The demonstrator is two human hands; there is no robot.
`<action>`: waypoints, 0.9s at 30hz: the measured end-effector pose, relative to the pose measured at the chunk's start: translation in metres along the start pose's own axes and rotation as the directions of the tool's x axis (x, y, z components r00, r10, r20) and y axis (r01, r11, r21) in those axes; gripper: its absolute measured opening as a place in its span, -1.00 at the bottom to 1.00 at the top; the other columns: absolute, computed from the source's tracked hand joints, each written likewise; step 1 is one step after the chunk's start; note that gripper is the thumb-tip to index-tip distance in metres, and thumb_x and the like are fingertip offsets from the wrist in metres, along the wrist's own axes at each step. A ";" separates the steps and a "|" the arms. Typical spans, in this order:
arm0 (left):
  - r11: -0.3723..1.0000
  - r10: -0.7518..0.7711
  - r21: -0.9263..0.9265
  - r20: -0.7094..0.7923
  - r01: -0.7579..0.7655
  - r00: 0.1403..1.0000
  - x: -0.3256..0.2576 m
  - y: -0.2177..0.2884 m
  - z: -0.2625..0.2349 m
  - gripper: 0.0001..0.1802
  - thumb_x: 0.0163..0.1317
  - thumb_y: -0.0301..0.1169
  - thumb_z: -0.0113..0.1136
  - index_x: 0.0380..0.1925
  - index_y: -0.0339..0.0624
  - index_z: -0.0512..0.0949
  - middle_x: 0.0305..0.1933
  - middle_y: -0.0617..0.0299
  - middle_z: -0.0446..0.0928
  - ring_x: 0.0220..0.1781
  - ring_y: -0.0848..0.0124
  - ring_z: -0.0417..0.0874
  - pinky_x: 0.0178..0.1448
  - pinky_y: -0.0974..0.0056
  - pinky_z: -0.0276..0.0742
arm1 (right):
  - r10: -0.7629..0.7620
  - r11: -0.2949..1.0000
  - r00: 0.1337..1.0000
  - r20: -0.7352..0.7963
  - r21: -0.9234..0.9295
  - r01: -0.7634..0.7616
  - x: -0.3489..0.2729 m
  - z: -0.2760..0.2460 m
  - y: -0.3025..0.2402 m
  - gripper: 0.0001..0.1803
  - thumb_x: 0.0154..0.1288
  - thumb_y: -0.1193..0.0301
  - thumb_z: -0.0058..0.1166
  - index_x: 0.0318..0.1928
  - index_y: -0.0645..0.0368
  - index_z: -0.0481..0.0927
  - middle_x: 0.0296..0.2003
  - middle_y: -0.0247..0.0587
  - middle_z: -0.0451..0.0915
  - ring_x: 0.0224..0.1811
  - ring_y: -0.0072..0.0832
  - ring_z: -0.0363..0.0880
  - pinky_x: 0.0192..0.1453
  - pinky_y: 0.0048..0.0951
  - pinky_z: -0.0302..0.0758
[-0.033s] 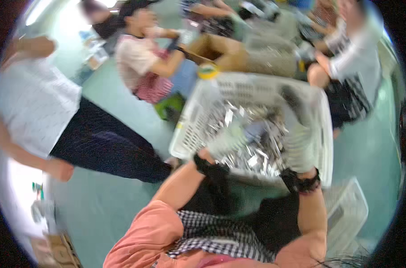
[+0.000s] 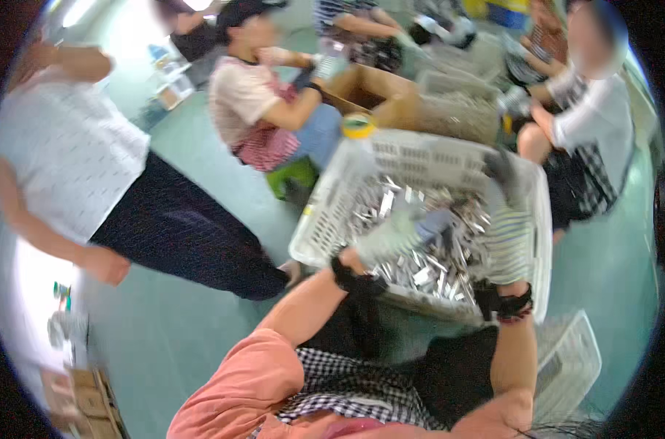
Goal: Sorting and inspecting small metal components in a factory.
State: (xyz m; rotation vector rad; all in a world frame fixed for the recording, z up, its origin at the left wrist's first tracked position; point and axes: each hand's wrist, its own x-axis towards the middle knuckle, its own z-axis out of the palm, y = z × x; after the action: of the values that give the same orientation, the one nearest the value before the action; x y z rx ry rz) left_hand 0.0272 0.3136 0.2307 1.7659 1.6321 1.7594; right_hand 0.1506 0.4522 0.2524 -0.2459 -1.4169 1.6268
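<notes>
A white plastic crate [image 2: 420,144] stands in front of me with many small shiny metal pieces [image 2: 438,274] loose inside. Both of my hands wear pale gloves with darker finger ends and reach into it. My left hand [image 2: 394,235] is low over the pieces near the crate's middle, its grey-blue fingers [image 2: 436,223] pointing right. Along the crate's right side, my right hand [image 2: 509,238] extends away from me, dark fingertips near the far right wall. Motion blur smears the fingers of both, so whether either grips a piece does not show.
A yellow tape roll [image 2: 358,126] rests at the crate's far left corner. Beyond are an open cardboard box [image 2: 391,91] and a filled grey container [image 2: 460,113]. A person [image 2: 76,154] stands left; others sit around. Another translucent crate [image 2: 566,358] is near my right arm.
The whole view has shifted, so the crate and people appear slightly further right and lower. Both my hands remain inside the crate, with little visible change against it.
</notes>
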 end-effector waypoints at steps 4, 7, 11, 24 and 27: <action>0.761 -0.487 -0.279 0.351 0.585 0.800 -0.007 0.021 -0.001 -0.36 0.54 0.13 -0.04 0.36 -0.10 0.43 -0.22 0.33 0.64 -0.38 0.64 0.47 -0.32 0.46 0.39 | 0.146 0.883 0.978 -0.148 -0.427 -0.197 0.061 -0.044 0.022 -0.35 0.39 0.57 0.12 0.47 0.09 0.34 0.10 -0.29 0.57 -0.16 -0.63 0.54 -0.10 -0.53 0.56; 0.737 -0.499 -0.331 0.322 0.589 0.805 -0.011 0.019 0.000 -0.36 0.54 0.16 -0.09 0.28 -0.11 0.51 -0.33 0.38 0.61 -0.43 0.64 0.37 -0.37 0.47 0.29 | 0.138 0.881 0.990 -0.016 -0.454 -0.131 0.060 -0.067 0.081 -0.62 0.44 0.48 0.10 0.24 0.17 0.61 -0.24 -0.39 0.63 -0.34 -0.69 0.56 -0.30 -0.53 0.52; 0.705 -0.557 -0.422 0.168 0.569 0.814 -0.022 0.008 0.001 -0.38 0.51 0.17 -0.02 0.04 -0.15 0.68 -0.45 0.40 0.58 -0.46 0.64 0.35 -0.36 0.43 0.30 | 0.319 0.935 0.939 0.131 -0.207 -0.289 0.003 -0.012 0.036 -0.70 0.49 0.36 0.13 0.10 0.23 0.71 -0.12 -0.34 0.73 -0.12 -0.63 0.61 0.04 -0.55 0.53; 0.688 -0.565 -0.435 0.181 0.581 0.805 -0.028 0.013 -0.002 -0.42 0.55 0.15 -0.09 0.12 -0.12 0.55 -0.11 0.36 0.60 -0.12 0.59 0.56 -0.01 0.43 0.51 | 0.355 0.930 0.812 0.463 -0.264 -0.256 -0.036 0.009 -0.024 -0.40 0.51 0.10 0.13 0.34 0.28 0.48 0.10 -0.27 0.62 0.17 -0.57 0.49 0.35 -0.44 0.38; 0.748 -0.515 -0.401 0.152 0.529 0.844 -0.028 0.011 0.003 -0.42 0.58 0.13 -0.14 0.14 -0.14 0.54 0.01 0.35 0.58 0.06 0.53 0.53 0.24 0.35 0.42 | 0.485 0.855 0.764 0.424 -0.414 -0.313 -0.034 0.002 -0.014 -0.44 0.43 0.21 0.25 0.31 0.25 0.52 0.06 -0.32 0.63 0.10 -0.59 0.51 0.27 -0.48 0.44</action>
State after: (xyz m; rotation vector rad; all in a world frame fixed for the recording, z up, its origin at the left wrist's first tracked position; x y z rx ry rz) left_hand 0.0440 0.2900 0.2206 1.0001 1.3929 1.6305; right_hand 0.1751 0.4245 0.2515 -0.3381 -2.1758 1.8940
